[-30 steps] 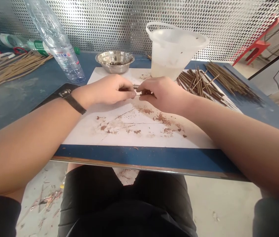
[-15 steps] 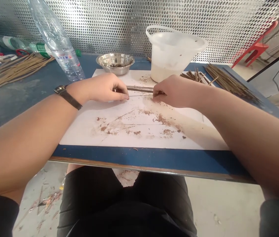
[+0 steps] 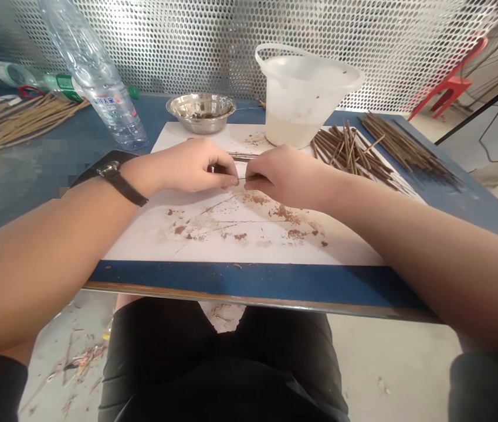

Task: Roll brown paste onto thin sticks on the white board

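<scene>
The left grip (image 3: pixel 189 167) is pinching a thin stick (image 3: pixel 240 178), whose long axis is running straight across to the right grip (image 3: pixel 286 176), also pinching it, both equally near, above the paper sheet's (image 3: pixel 231 246) far edge.

A blue table (image 3: pixel 20 176) stands against a perforated metal screen (image 3: pixel 213 41). On it are a clear plastic water bottle (image 3: pixel 99 88), a steel bowl (image 3: pixel 200 101) with brown residue inside, and a translucent plastic bucket (image 3: pixel 301 99) with a handle and cloudy liquid at the bottom. A red plastic chair (image 3: pixel 449 82) stands beyond the table's far right corner.
</scene>
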